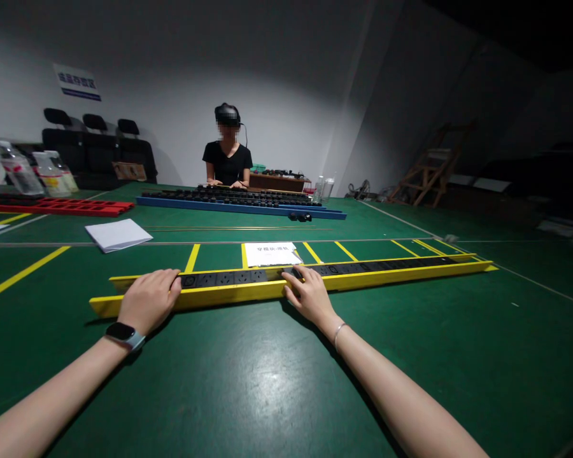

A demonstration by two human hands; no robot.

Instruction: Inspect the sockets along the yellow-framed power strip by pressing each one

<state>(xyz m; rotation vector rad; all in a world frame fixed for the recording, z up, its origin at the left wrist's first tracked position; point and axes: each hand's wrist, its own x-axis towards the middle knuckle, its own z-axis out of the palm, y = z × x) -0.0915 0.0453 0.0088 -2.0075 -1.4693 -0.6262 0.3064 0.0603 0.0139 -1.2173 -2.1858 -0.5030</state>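
In front of me a long yellow channel rail (pixel 229 294) lies across the table, with a row of black socket modules (pixel 225 278) in it. My left hand (pixel 150 298) is closed over the rail near its left end, beside the leftmost module; its fingertips are partly hidden. At mid-rail, my right hand (pixel 309 294) has bent fingers on a black socket module (pixel 289 271), its thumb by the rail's near wall. A short gap in the row shows just left of those fingers. What lies under the right palm is hidden.
A white paper label (pixel 271 254) lies behind the rail; a folded white sheet (pixel 118 235) sits farther left. Beyond are blue rails (pixel 248 208) with black parts, red rails (pixel 76 205) and bottles (pixel 52 175). Across the green table (pixel 210 381) sits a person (pixel 228 159) wearing a headset.
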